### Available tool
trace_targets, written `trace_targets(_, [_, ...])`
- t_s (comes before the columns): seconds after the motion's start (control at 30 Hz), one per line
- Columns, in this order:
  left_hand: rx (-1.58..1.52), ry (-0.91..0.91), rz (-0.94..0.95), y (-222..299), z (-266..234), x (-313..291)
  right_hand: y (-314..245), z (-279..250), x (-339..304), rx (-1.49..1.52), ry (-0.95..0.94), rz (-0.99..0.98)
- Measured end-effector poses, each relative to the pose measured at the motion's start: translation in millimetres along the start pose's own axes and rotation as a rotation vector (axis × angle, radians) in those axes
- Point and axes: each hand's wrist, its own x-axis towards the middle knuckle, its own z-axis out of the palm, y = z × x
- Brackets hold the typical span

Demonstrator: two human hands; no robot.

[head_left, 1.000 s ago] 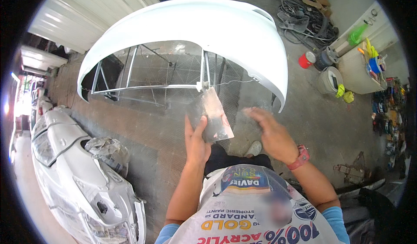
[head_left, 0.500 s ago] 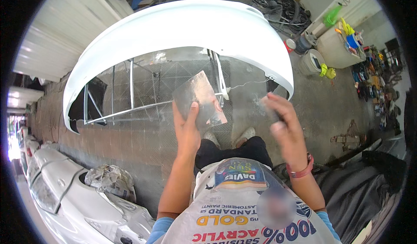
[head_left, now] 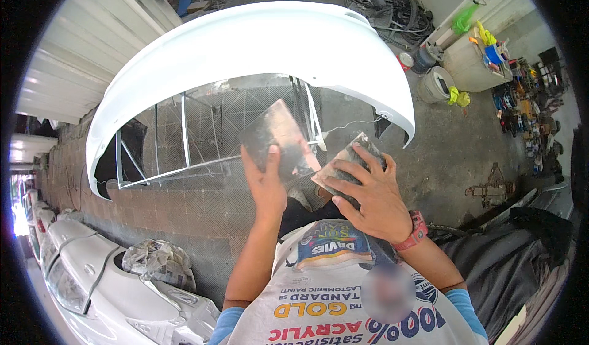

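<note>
Ribbed white panelling (head_left: pixel 92 56) rises beside a stained grey floor (head_left: pixel 438 167), with bright light (head_left: pixel 20 207) at far left.

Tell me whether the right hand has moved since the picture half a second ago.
Yes: the right hand has moved left, toward the left hand, judged against the right end of the white bumper.

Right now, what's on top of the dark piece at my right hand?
Your right hand's fingers spread over the dark piece. The surface beneath them is covered, and its underside is hidden.
</note>
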Motion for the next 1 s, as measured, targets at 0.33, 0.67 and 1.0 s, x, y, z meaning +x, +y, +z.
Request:
trace_targets(0.33, [-0.317,0.003,-0.147,12.3,12.3,4.3,14.2,-0.1,19.5,-0.1,0.017,0.119])
trace_targets(0.67, [0.179,0.031,0.095,8.2,3.3,3.6,5.4,14.3,14.0,-0.093,0.161,0.025])
trace_targets(1.0, [-0.058,0.108,-0.028,23.2,-68.2,19.1,87.0,88.1,67.3,-0.4,0.615,0.194])
